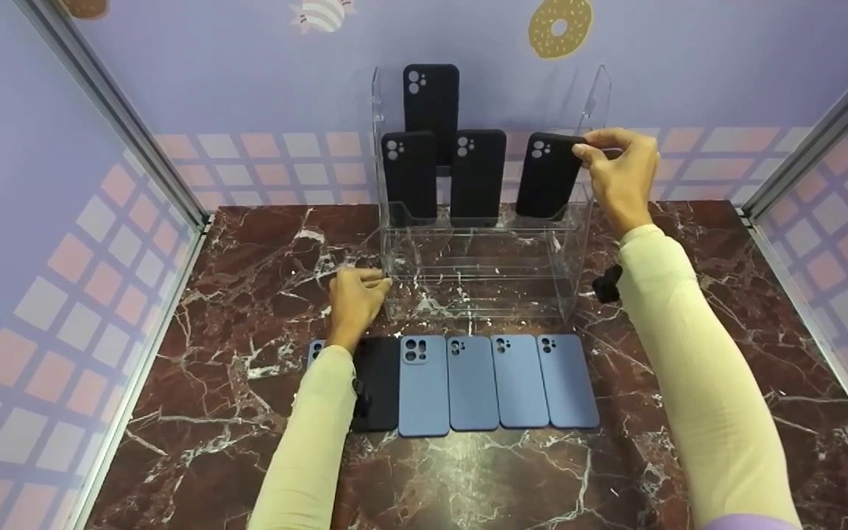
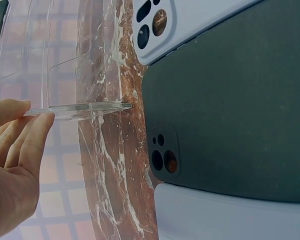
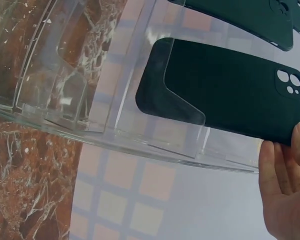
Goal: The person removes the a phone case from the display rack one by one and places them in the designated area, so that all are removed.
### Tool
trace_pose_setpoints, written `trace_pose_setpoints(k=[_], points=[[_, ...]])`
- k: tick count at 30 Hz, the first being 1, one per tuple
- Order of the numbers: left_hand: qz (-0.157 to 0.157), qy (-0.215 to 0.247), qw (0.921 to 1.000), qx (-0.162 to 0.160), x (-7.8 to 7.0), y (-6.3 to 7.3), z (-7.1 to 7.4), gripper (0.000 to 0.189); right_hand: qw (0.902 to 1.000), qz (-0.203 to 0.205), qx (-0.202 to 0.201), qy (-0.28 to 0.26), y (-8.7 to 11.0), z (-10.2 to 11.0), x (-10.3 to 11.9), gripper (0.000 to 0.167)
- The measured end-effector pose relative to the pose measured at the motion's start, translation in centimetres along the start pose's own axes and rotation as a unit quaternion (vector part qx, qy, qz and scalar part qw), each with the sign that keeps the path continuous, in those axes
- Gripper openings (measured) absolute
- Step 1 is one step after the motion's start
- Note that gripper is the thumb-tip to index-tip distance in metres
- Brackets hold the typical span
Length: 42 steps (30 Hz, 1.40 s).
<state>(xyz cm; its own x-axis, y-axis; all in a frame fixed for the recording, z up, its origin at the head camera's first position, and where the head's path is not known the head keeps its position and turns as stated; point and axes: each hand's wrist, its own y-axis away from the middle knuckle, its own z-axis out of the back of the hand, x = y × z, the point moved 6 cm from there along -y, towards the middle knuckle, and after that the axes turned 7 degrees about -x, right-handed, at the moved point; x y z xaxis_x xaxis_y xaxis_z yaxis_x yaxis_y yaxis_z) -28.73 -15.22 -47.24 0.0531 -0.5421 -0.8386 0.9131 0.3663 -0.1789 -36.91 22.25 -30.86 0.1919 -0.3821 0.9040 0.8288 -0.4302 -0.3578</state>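
My right hand [image 1: 624,173] pinches the upper right corner of a black phone case [image 1: 546,177], thumb in front and fingers behind. The case leans slightly, its lower end behind the clear front lip of a tiered acrylic display stand [image 3: 135,137]. Two more black cases [image 1: 408,177] [image 1: 478,177] stand to its left in the same tier, and another black case [image 1: 431,103] stands in the tier behind. At the stand's left side panel, my left hand [image 1: 356,298] pinches the panel's edge between thumb and fingers [image 2: 32,142].
In front of the stand lies a row of phone cases on the marbled table [image 1: 232,456]: several blue ones [image 1: 424,397] and a black one [image 1: 380,383], partly under my left wrist. Patterned wall panels [image 1: 262,73] enclose the back and sides.
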Motion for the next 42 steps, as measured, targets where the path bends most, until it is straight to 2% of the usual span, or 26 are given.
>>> trace_pose_setpoints(k=[9, 18, 20, 25, 29, 36, 42], points=[[-0.002, 0.000, 1.0000, 0.000, 0.0, 0.0, 0.0, 0.020, 0.9975, 0.014, -0.045, -0.054, 0.0, 1.4, 1.4, 0.010], [0.002, -0.001, 1.0000, 0.000, -0.4, -0.1, -0.2, 0.021, 0.9896, 0.042, -0.077, -0.114, 0.9, 4.6, 3.0, 0.007], [0.002, 0.000, 1.0000, -0.001, -0.4, -0.2, -0.2, 0.021, 0.9865, 0.043, -0.081, -0.136, 1.2, 5.3, 3.3, 0.007], [0.006, -0.002, 1.0000, 0.002, -0.3, -0.1, -0.3, 0.021, 0.9711, 0.042, -0.080, -0.221, 2.5, 7.0, 3.4, 0.008], [0.006, -0.001, 1.0000, 0.003, -0.3, -0.2, -0.5, 0.022, 0.9675, 0.029, -0.076, -0.240, 3.6, 8.7, 2.3, 0.011], [-0.003, -0.007, 1.0000, 0.000, -0.3, -0.2, -0.5, 0.022, 0.9781, 0.025, -0.080, -0.191, 4.9, 11.6, -1.3, 0.012], [0.002, -0.016, 0.9999, 0.000, -0.4, -0.2, -0.5, 0.021, 0.9777, -0.045, -0.049, -0.199, 5.9, 13.2, -4.7, 0.016]])
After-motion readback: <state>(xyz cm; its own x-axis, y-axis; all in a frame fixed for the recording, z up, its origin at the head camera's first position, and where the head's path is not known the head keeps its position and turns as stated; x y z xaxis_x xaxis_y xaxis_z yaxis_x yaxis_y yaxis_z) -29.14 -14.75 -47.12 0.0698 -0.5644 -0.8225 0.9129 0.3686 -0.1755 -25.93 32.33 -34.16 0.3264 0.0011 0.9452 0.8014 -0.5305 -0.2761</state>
